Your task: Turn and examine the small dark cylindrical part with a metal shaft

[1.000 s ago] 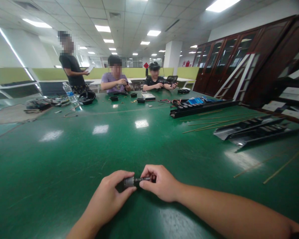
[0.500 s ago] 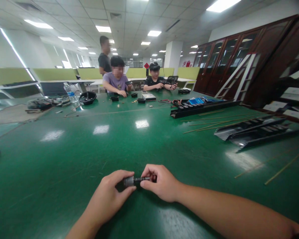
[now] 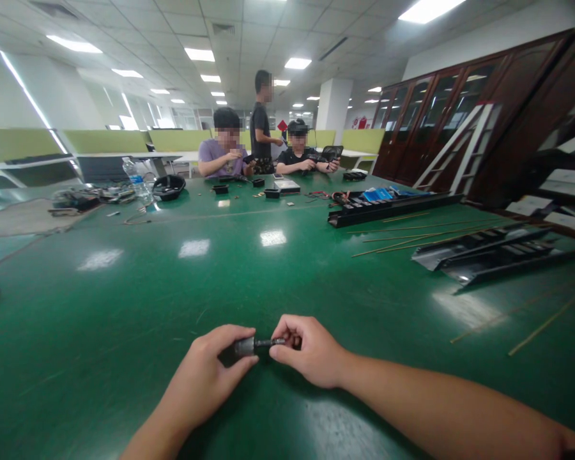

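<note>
My left hand (image 3: 211, 367) is closed around the side of a dark grey metal cylinder (image 3: 245, 347), thumb below and forefinger above. From the cylinder's right end a thin black shaft (image 3: 263, 343) sticks out, lying roughly level. My right hand (image 3: 306, 350) pinches the far end of that shaft between thumb and curled fingers. The whole piece looks like a hole saw on its arbor, but it is too small to be certain. Both hands are low over the near part of the green table (image 3: 138, 306), and the fingers hide the piece's two ends.
Black metal channels (image 3: 512, 255) and thin rods (image 3: 412, 243) lie at the right. Farther back are another channel (image 3: 393, 207), small black boxes (image 3: 271, 193), a water bottle (image 3: 137, 179) and a black bowl-like container (image 3: 169, 186). Two people sit across the table; another stands behind.
My left hand has shifted slightly left with the cylinder, and a little more shaft shows between my hands. Behind, the standing person has moved right, and the person in purple has raised a hand.
</note>
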The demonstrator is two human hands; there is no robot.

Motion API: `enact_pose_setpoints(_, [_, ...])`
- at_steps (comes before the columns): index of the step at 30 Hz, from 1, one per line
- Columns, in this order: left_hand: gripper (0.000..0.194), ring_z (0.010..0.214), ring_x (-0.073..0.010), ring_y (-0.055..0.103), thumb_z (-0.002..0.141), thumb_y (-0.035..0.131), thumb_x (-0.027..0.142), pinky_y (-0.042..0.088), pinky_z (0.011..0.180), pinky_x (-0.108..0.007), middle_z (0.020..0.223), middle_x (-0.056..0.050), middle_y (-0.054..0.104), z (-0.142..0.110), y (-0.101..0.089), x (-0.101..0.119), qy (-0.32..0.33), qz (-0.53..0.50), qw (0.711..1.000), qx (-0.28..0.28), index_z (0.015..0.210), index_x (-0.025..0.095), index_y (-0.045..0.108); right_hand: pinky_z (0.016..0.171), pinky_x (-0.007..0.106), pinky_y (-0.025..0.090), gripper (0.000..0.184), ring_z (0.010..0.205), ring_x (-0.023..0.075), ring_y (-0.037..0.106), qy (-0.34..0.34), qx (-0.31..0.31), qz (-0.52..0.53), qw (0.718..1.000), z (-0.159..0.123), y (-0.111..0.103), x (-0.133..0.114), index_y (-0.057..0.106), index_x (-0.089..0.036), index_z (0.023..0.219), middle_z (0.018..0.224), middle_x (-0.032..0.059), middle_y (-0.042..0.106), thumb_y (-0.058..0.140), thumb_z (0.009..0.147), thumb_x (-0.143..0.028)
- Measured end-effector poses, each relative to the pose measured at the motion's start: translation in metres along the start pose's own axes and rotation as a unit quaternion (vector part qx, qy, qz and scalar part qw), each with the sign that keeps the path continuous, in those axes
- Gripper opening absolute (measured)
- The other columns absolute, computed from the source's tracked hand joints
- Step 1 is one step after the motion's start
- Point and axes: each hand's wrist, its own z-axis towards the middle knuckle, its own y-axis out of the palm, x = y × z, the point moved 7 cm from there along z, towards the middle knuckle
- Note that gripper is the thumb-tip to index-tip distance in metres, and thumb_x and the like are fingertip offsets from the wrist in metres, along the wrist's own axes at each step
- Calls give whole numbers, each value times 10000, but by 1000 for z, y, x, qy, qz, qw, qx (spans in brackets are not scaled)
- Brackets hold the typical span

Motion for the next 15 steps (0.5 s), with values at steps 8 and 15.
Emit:
enact_pose_setpoints(8, [259, 992, -188, 663, 835, 692, 290, 520, 903, -315, 1067, 7, 712, -2, -2, -2, -1, 8, 1000, 3, 1094, 291, 680, 539, 212, 357, 103, 575, 96, 474, 4, 8, -6, 1000, -1, 0, 1, 627, -154, 836, 645, -39, 546, 675, 795, -236])
enact_pose_setpoints(15, [255, 997, -185, 665, 837, 690, 307, 524, 906, -316, 1072, 17, 713, 0, -4, -2, -3, 11, 1000, 5, 1092, 300, 680, 544, 218, 356, 113, 577, 97, 467, 2, 13, 2, 1000, 1, 0, 3, 625, -152, 832, 644, -38, 543, 681, 796, -243])
